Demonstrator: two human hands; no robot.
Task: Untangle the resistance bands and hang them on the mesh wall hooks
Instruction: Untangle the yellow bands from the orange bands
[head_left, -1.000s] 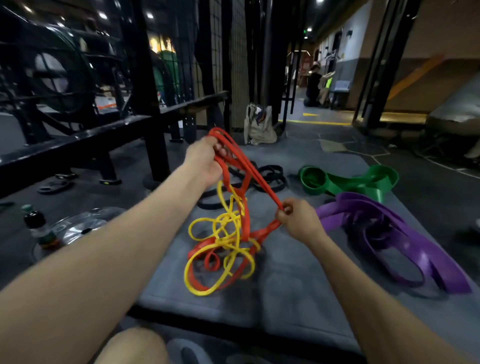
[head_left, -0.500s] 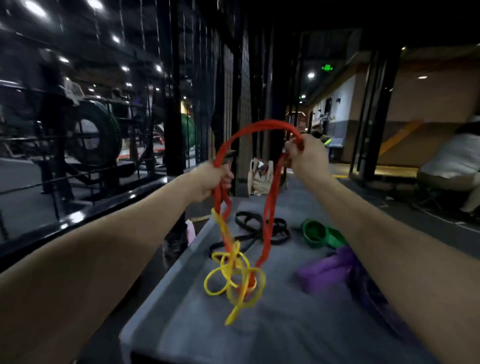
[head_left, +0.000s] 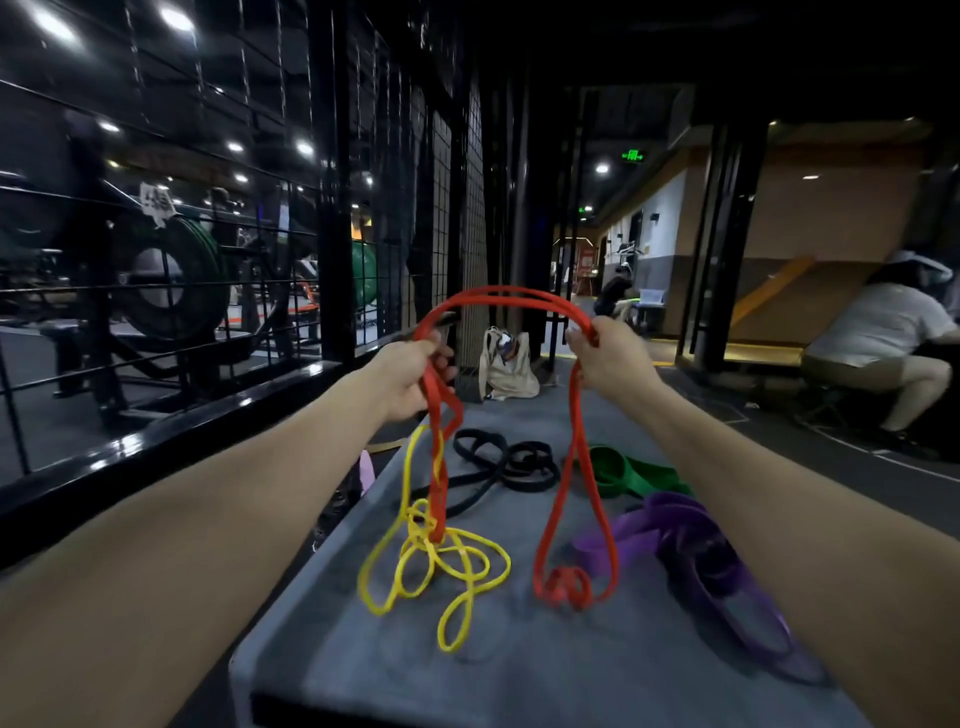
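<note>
The grey surface (head_left: 519, 675) carries the purple band (head_left: 717, 566), green band (head_left: 631, 473) and black band (head_left: 511, 464). The red band (head_left: 506, 297) is arched between the left hand (head_left: 413, 376) and right hand (head_left: 608, 358), both grips closed on it, its ends hanging down; the yellow band (head_left: 431, 566) is knotted at its left end.

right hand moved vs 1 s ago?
Yes. The right hand has gone up and away from the grey mat: it was low beside the purple band, and now holds the red band up level with the beige bag.
</note>
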